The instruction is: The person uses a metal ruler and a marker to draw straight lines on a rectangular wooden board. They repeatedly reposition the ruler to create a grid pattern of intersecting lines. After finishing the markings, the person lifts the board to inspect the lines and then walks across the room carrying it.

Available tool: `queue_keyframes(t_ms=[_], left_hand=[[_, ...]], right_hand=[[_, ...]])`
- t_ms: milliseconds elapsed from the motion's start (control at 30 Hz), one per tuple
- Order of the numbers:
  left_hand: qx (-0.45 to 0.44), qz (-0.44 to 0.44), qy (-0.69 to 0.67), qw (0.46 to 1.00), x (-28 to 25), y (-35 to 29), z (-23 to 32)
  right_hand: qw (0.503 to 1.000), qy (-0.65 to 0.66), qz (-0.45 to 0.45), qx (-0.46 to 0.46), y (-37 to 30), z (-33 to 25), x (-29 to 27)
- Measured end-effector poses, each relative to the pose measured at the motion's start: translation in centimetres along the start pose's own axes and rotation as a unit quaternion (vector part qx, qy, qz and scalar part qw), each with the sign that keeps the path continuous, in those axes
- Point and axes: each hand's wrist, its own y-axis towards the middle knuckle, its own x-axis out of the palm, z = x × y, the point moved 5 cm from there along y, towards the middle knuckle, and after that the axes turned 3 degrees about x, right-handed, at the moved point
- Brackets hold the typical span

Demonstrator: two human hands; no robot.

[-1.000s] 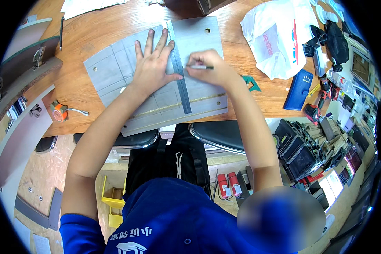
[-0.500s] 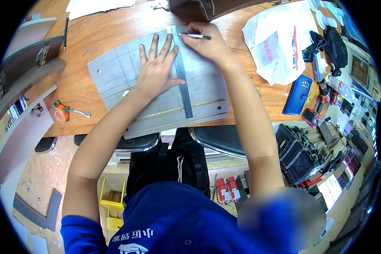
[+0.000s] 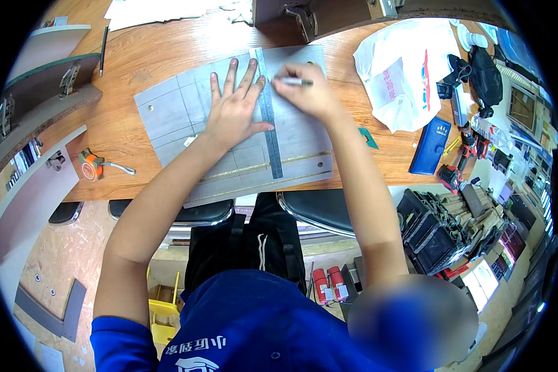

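A grey panel (image 3: 304, 133) lies on the wooden table, with thin drawn lines, small round holes near its corners and raw grooves along its near side. Across it, running from far to near, rests a steel ruler (image 3: 271, 136). My left hand (image 3: 232, 116) is spread flat, fingers apart, pressing on the panel and the ruler's left edge. Just right of the ruler, my right hand (image 3: 309, 94) pinches a black-and-white pen (image 3: 297, 81). The pen's tip is too blurred to tell whether it touches the panel. A small white piece (image 3: 190, 141) lies by my left wrist.
An orange tape measure (image 3: 92, 166) sits at the table's left. To the right are a white plastic bag (image 3: 400, 74), a blue booklet (image 3: 430, 146), a green flat piece (image 3: 368, 137) and a red-black power drill (image 3: 451, 177). Brown curved panels with hinges (image 3: 68, 80) stand far left.
My right hand has moved nearer to me along the ruler with the pen in it. The left hand keeps its place on the panel. The whole view has shifted slightly.
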Motion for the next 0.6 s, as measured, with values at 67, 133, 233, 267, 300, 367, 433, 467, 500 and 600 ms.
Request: queue_keyframes(t_ms=[67, 133, 233, 267, 300, 367, 433, 467, 500, 600], left_hand=[[0.005, 0.004, 0.003, 1.000, 0.2, 0.1, 0.1], [0.007, 0.003, 0.009, 1.000, 0.2, 0.0, 0.1], [0.006, 0.009, 0.010, 1.000, 0.0, -0.1, 0.1], [0.007, 0.011, 0.009, 1.000, -0.1, -0.1, 0.0], [0.005, 0.012, 0.008, 1.000, -0.1, -0.1, -0.1], [0.005, 0.014, 0.006, 1.000, -0.2, -0.1, -0.1], [0.000, 0.007, 0.005, 1.000, -0.3, -0.1, 0.0], [-0.001, 0.003, 0.004, 1.000, -0.3, 0.0, 0.1], [-0.001, 0.005, 0.004, 1.000, -0.3, -0.1, 0.0], [0.001, -0.001, 0.003, 1.000, -0.2, 0.0, 0.2]], right_hand=[[0.999, -0.012, 0.040, -0.019, 2.5, -0.3, -0.6], [0.997, -0.022, 0.060, -0.048, 4.0, -0.9, -1.0], [0.998, -0.012, 0.062, -0.031, 3.8, -0.6, -0.7], [0.997, 0.015, 0.064, -0.035, 3.2, -0.7, -0.5], [0.997, 0.019, 0.071, -0.026, 2.8, -0.7, -0.4], [0.996, 0.027, 0.087, -0.009, 2.1, -0.7, -0.1], [0.990, 0.071, 0.125, 0.007, 1.4, -0.1, 0.4], [0.986, 0.087, 0.142, 0.026, 1.0, 0.4, 0.6], [0.981, 0.103, 0.158, 0.042, 0.7, 0.4, 0.8], [0.977, 0.088, 0.195, 0.019, -0.6, 0.2, 0.9]])
